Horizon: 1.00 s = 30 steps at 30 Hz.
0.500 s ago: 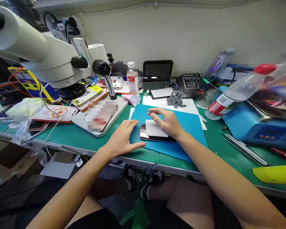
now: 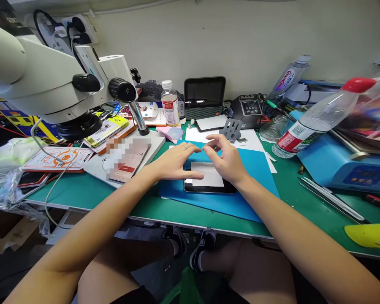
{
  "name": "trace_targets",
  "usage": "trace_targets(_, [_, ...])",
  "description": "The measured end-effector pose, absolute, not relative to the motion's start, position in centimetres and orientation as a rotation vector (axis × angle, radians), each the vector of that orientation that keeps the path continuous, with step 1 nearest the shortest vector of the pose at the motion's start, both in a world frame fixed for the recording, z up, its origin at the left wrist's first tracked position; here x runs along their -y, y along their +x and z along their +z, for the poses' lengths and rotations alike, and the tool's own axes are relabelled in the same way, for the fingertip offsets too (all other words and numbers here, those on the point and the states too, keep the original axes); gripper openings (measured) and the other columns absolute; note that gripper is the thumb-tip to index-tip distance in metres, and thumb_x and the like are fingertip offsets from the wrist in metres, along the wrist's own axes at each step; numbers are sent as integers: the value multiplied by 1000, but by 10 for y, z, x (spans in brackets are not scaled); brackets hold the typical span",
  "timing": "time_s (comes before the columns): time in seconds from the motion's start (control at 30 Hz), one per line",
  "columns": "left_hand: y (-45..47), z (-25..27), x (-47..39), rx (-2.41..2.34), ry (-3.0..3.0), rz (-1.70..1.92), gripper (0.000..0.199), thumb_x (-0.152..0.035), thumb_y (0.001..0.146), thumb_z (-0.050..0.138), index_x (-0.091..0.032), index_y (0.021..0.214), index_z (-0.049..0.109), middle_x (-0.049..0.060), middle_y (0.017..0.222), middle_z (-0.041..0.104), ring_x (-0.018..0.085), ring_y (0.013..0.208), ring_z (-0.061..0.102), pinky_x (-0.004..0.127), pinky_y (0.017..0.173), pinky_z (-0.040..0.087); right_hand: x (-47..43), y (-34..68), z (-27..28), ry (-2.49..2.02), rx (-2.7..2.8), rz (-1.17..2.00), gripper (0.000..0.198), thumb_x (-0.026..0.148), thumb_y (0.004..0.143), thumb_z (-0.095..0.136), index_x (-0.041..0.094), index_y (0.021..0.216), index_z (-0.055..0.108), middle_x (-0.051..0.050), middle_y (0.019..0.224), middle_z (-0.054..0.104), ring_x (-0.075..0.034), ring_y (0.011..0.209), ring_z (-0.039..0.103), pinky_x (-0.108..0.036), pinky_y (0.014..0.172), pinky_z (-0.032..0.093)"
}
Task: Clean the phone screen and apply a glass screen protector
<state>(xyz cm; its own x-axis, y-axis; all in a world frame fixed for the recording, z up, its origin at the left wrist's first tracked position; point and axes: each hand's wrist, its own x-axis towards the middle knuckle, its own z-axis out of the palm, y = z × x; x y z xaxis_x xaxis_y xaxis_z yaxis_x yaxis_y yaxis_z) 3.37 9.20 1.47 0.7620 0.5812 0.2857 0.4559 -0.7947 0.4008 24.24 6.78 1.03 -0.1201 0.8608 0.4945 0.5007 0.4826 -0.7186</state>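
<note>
A dark phone [image 2: 190, 185] lies flat on a blue mat [image 2: 240, 207], with a white sheet of paper [image 2: 209, 176] covering much of its face. Over the phone's left end is my left hand [image 2: 177, 162], its fingers stretched out and the thumb held apart below them. My right hand [image 2: 226, 160] hovers above the right part of the sheet, fingers bent and thumb apart from the index finger. The fingertips of both hands come close together above the phone. I can see nothing held in either hand.
A microscope [image 2: 50, 84] rises at the left over a pale base bearing another phone [image 2: 129, 162]. Behind the mat stand a labelled bottle [image 2: 170, 105], a dark-screened device [image 2: 205, 95] and a grey slotted holder [image 2: 232, 129]. Rightward are a red-capped bottle [image 2: 313, 122] and tweezers [image 2: 332, 198].
My left hand has moved right and up, over the phone's left end. The right hand has lifted slightly off the white sheet, uncovering more of it. The camera view has shifted.
</note>
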Motion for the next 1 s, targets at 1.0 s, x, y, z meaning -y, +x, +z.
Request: trace_targets(1.0, [16, 5, -96, -657, 2485, 401, 89, -72, 71, 76, -21, 139, 52, 13, 128, 61, 33, 114, 56, 45, 100, 45, -74, 244, 5, -1138, 1699, 420, 2, 25, 90, 58, 25, 92, 57, -1, 85, 65, -18, 76, 59, -36, 72, 49])
